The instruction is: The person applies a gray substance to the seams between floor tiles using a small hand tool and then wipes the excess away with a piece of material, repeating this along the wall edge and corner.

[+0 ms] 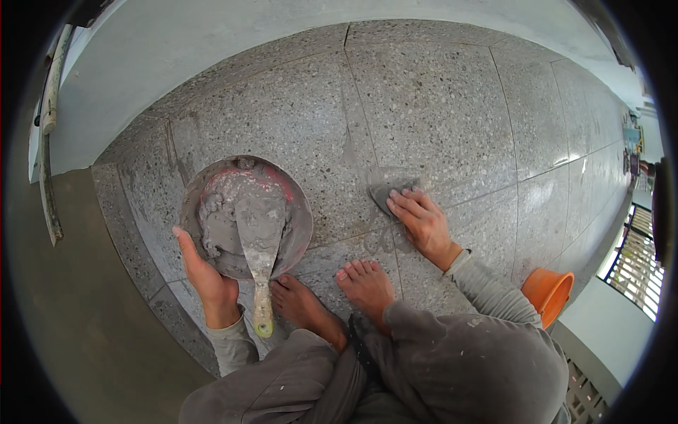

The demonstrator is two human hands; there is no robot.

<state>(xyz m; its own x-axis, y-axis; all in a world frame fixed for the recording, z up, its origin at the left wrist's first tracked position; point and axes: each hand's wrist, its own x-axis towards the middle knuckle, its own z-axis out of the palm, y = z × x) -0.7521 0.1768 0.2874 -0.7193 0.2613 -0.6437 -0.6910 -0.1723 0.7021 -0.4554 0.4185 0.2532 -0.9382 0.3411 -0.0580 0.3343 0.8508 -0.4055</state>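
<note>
My left hand (210, 286) supports a round bowl (305, 230) from its near left side, thumb up along the outside and the other fingers hidden beneath. Thick grey paste (220, 219) fills much of the bowl. A putty knife (262, 300) rests in it, blade coated with paste and its worn, green-tipped handle sticking out over the near rim toward me. To the right, my right hand (424, 222) presses a dark, flat spreader (385, 194) against the speckled floor tiles (438, 92). Wet grey smears surround the spreader, near a tile joint.
My bare feet (367, 286) are on the tiles just below the spreader. An orange bucket (547, 293) lies tilted at the right. At the left, the tiled floor ends at an edge beside a smooth brownish-grey surface (92, 304). A pale wall (212, 42) runs along the far side.
</note>
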